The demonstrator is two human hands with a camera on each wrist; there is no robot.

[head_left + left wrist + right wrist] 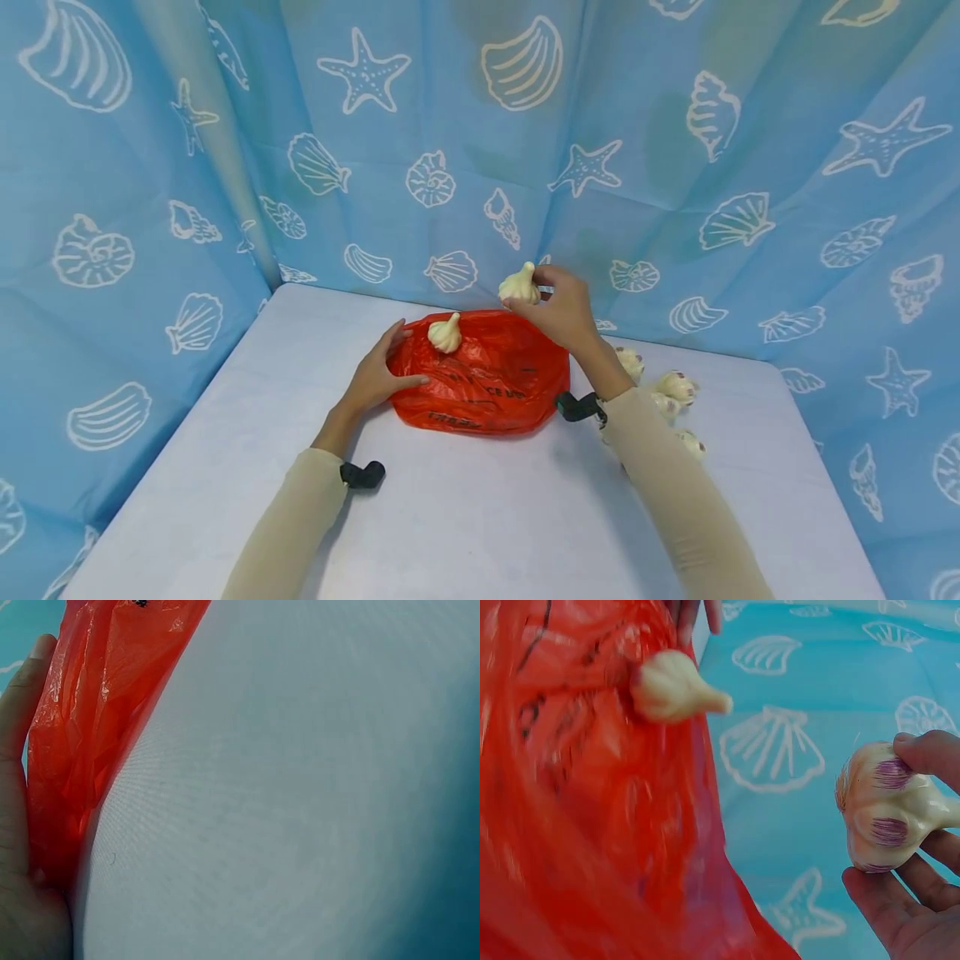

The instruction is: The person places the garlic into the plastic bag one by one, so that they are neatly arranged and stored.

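Observation:
A red plastic bag (pixel 487 379) with dark print lies on the white table. One garlic bulb (pixel 446 333) sits on the bag's upper left part, its stem pointing up. My left hand (pixel 380 375) rests against the bag's left end, its fingers spread and fairly straight; in the left wrist view a digit lies along the red plastic. Above the bag's far right part, my right hand (pixel 558 307) holds a second garlic bulb (pixel 889 806) between thumb and fingers. Purple streaks mark that bulb in the right wrist view.
Several more garlic bulbs (pixel 677 387) lie on the table (pixel 465 517) at the right, partly hidden behind my right forearm. A blue curtain (pixel 450 108) with white shell and starfish drawings hangs behind the table and along its sides.

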